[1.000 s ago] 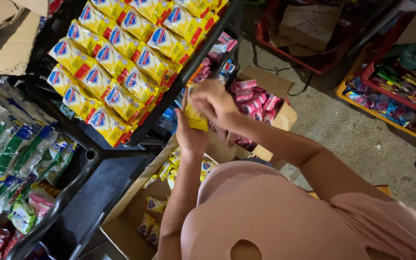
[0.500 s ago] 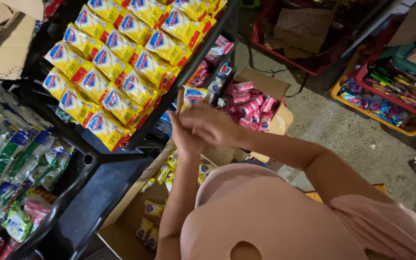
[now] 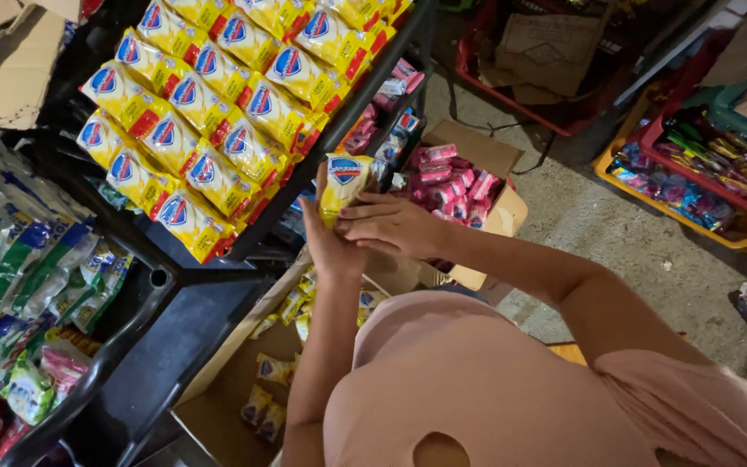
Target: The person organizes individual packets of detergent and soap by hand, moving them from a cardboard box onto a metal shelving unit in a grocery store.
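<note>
Both hands meet in front of the black shelf rack (image 3: 322, 164), at its lower edge. Left hand (image 3: 332, 246) is upright with its palm against the back of a yellow soap packet (image 3: 345, 179), fingers closed on the lower part. Right hand (image 3: 388, 225) lies across the front, fingers pressed flat and together over the packet's bottom half. The packet stands up above both hands — blue oval label showing, just beside the rack edge, not yet on it.

The sloping shelf holds 3 or so rows of matching yellow packets (image 3: 209, 112), packed tight. Pink packets (image 3: 447, 182) fill an open carton (image 3: 499, 212) behind the hands. Below, a second cardboard box (image 3: 244, 389) holds more loose yellow packets.

Judged step: 1 packet in hand, being squared up between the palms before placing. The next move would call for a free slot at the near end of the rows, label facing out, then letting go with both hands without knocking the neighbours.

Left of the rack — green and white sachets (image 3: 10, 259) hang in strips.
</note>
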